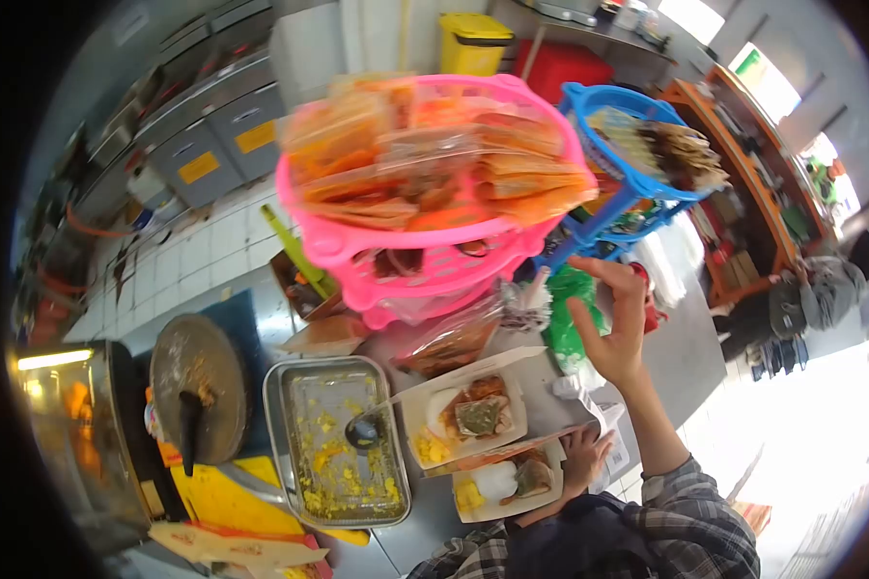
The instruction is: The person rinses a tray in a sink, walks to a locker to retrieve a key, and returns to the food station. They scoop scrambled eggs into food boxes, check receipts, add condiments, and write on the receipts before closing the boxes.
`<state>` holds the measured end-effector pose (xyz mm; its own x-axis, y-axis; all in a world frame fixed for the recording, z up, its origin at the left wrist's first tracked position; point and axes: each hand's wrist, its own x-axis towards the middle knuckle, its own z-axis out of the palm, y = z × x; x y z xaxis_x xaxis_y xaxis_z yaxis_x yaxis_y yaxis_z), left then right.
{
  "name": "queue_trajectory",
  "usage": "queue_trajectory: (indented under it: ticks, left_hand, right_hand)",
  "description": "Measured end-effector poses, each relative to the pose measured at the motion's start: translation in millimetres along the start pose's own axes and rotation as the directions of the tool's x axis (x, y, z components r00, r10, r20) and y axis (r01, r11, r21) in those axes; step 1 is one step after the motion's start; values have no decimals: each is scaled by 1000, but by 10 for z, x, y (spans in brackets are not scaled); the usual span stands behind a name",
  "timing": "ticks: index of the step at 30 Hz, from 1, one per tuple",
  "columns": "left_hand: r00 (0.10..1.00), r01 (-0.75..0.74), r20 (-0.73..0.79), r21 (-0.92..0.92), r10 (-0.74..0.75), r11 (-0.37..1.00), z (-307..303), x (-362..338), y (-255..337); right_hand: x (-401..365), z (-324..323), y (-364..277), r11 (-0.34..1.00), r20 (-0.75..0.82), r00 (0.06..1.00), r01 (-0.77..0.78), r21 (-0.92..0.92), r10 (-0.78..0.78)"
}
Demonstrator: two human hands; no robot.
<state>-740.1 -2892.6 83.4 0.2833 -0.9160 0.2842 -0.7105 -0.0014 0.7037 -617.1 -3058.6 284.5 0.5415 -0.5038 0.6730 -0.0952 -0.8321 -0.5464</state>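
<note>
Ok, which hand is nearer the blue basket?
Right: the right hand is open, just below the blue basket in view; the left hand is farther off, beside the lower food box.

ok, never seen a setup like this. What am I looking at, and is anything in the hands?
No machine here: just a person's two bare hands, in one picture from a head-worn camera looking forward and down. On the grey counter sit a metal tray with yellow scraps and a dark spoon, plus two open food boxes, upper and lower. Behind them is a pink basket full of packets. The right hand is raised, open, holding nothing visible. The left hand is beside the lower box; its grip is unclear.
</note>
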Motion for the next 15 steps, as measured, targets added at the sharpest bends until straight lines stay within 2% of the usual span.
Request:
queue_trajectory:
  ticks: [1, 2, 3, 4, 5, 7, 9, 11, 12, 14, 15]
  left_hand:
    - [1000, -3, -3, 6, 3, 1000, 3, 2, -3]
    - [1000, -4, -6, 13, 4, 1000, 6, 15, -5]
    - [1000, -7, -9, 19, 7, 1000, 13, 25, 3]
    - [1000, -9, -13, 23, 10, 1000, 16, 36, 6]
    - [1000, -13, -16, 26, 13, 1000, 19, 55, 8]
    - [1000, -24, -18, 40, 25, 999, 46, 81, 34]
    - [999, -34, -15, 56, 34, 998, 81, 91, 80]
    - [998, -58, 0, 66, 58, 996, 114, 124, 103]
    - [999, -51, -7, 46, 52, 998, 115, 127, 108]
    - [999, -47, -3, 36, 48, 998, 141, 113, 107]
    - [999, -51, 1, 49, 51, 997, 166, 101, 105]
  right_hand:
    - [-87, -113, 82, 999, -14, 1000, -10, -32, 9]
    - [-239, -200, 203, 976, -71, 976, -210, -66, 205]
    - [-404, -299, 354, 914, -137, 913, -398, -84, 385]
    - [-615, -423, 559, 865, -86, 877, -481, -144, 473]
    - [-861, -510, 728, 860, -109, 875, -484, -159, 472]
    - [-1385, -632, 996, 690, -88, 776, -601, -403, 625]
    - [-1866, -691, 1192, 775, 42, 859, -438, -455, 510]
    - [-2081, -646, 1219, 850, 261, 819, -439, -292, 512]
    - [-2116, -638, 1210, 847, 249, 819, -446, -289, 517]
    - [-1987, -613, 1045, 834, 362, 774, -551, -22, 520]
    - [-1950, -635, 1051, 834, 358, 778, -551, -8, 517]
